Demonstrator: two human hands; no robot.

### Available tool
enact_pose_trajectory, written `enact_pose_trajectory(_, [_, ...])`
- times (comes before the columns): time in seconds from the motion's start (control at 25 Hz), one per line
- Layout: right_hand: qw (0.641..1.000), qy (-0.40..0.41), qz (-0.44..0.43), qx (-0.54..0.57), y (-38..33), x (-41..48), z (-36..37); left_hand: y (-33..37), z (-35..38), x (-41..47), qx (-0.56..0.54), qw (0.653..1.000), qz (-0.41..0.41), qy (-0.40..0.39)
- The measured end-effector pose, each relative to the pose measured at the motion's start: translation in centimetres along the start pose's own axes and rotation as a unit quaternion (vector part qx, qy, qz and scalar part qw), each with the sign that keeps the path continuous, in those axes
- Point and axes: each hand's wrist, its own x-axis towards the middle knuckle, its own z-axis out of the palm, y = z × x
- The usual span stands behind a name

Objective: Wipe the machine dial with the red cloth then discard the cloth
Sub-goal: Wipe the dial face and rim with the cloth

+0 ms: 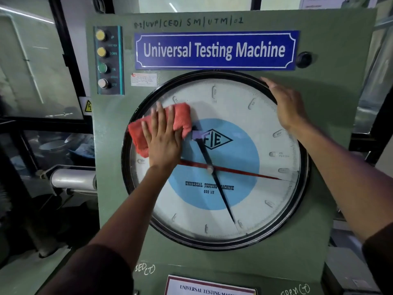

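Dial (238, 124) one, cloth (181, 118) one, hands (163, 141) (287, 107) two

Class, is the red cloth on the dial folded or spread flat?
Folded: the red cloth bunches in thick layers under the left hand.

Looks like a materials-testing lab: green cabinet (340, 60) with a blue plate (214, 50) reading "Universal Testing Machine", a large 600 kN dial (265, 199), a column of push buttons (102, 58) marked up, down, on, off, a shock-warning sticker (87, 106), glazed partitions (38, 60) behind.
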Motion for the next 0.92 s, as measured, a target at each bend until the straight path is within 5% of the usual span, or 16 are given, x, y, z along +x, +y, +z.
enact_pose_trajectory(0.32, [0.999, 0.048, -0.016, 0.005, 0.4, 0.1, 1.2, 1.1, 0.7, 0.2, 0.0, 1.0, 0.023, 0.009])
enact_pose_trajectory(0.6, [0.985, 0.047, -0.074, -0.148, 0.7, -0.4, 2.0, -0.1, 1.8, -7.8, 0.019, 0.999, 0.028, -0.032])
enact_pose_trajectory(0.92, [0.981, 0.086, -0.099, -0.146, 1.5, -0.2, 2.6, 0.8, 0.7, 0.5, 0.013, 0.999, 0.045, 0.018])
